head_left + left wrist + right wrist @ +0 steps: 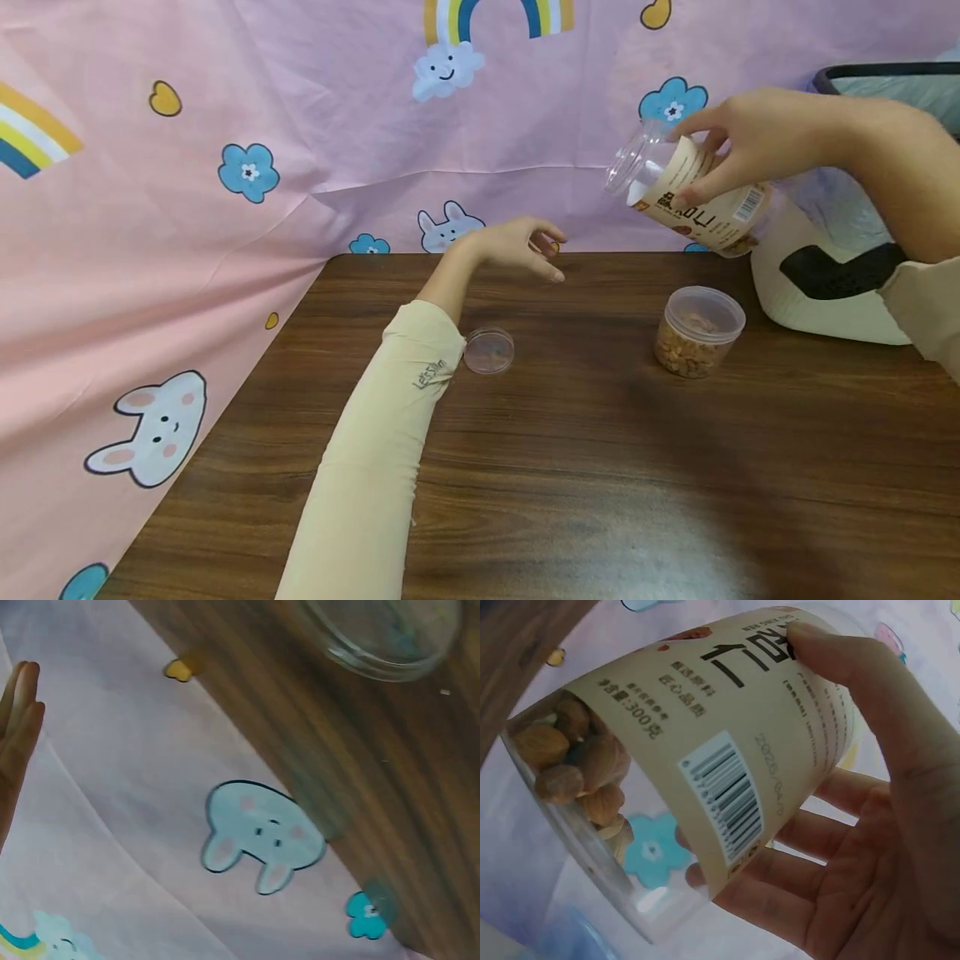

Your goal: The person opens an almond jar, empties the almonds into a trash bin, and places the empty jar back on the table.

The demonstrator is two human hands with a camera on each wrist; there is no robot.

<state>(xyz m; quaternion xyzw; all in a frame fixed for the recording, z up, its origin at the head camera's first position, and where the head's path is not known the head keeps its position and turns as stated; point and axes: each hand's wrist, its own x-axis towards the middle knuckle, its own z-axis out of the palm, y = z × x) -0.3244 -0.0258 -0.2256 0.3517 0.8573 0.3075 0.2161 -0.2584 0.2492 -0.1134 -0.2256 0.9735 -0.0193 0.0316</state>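
My right hand (772, 137) grips a clear plastic jar (723, 196) with a beige label, thumb on one side and fingers around the other. The jar is tilted in the air, its uncapped mouth toward the upper left. Some almonds (592, 754) lie at its bottom end in the right wrist view. Below it stands an uncovered small plastic tub (693, 342) filled partway with brown nuts. My left hand (513, 246) hangs in the air near the table's back edge, fingers loosely bent, holding nothing. A round clear lid (489, 352) lies on the table beside the left sleeve.
At the back right stands a large white container (817, 292) with a black handle and a plastic liner, behind my right forearm. A pink and purple printed cloth (337, 108) hangs behind and to the left of the brown wooden table (570, 467).
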